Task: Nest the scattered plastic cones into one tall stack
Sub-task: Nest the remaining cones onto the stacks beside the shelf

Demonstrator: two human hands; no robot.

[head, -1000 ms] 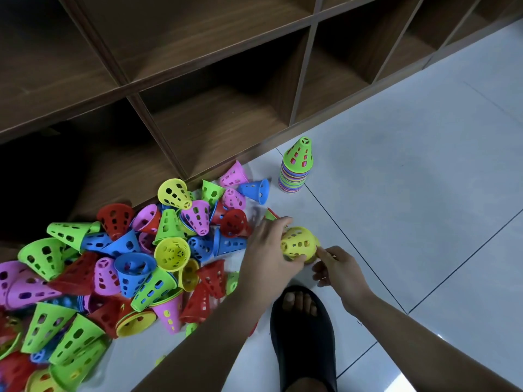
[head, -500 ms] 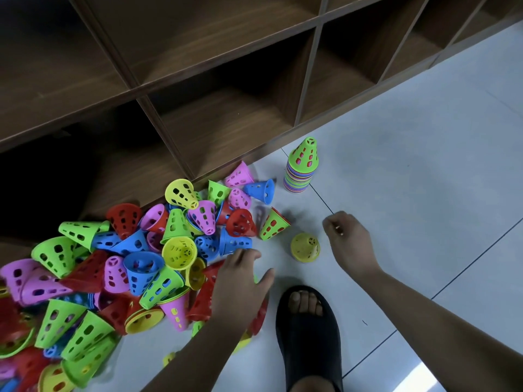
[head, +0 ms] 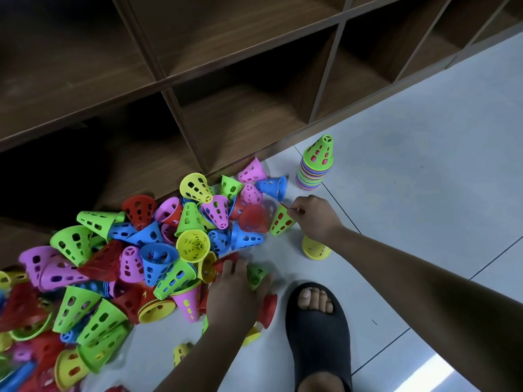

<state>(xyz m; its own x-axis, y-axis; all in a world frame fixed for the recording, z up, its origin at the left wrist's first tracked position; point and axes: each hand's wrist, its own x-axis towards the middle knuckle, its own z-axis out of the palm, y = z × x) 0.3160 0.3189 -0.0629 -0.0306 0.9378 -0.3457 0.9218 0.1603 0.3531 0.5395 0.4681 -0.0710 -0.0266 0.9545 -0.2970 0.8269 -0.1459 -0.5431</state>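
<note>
Stack: the striped column of nested plastic cones stands upright on the floor near the foot of the shelves, topped by a green perforated cone. It is only a short column so far.

Second start: a yellow perforated plastic cone stands wide end down near my foot, well apart from the column and partly under my right wrist. I cannot tell whether more cones sit beneath it.

Loose cones: the heap of scattered plastic cones, red, blue, green, yellow and pink, lies tumbled on its sides from the shelf base out to the left edge of view. Several already sit inside one another.

Right hand: my right hand has its fingers curled at the rim of a green plastic cone lying on its side, pinching it at the heap's right edge. A red rim shows inside the cone.

Left hand: my left hand is over the near edge of the heap, fingers and thumb either side of a small green cone. It is blurred, so I cannot tell whether I grip it.

Progress: I judge this an early stage. Most cones are still loose, and the yellow one has yet to join the column.

Surroundings: dark wooden shelf unit, grey tiled floor, my black slide sandal.
</note>
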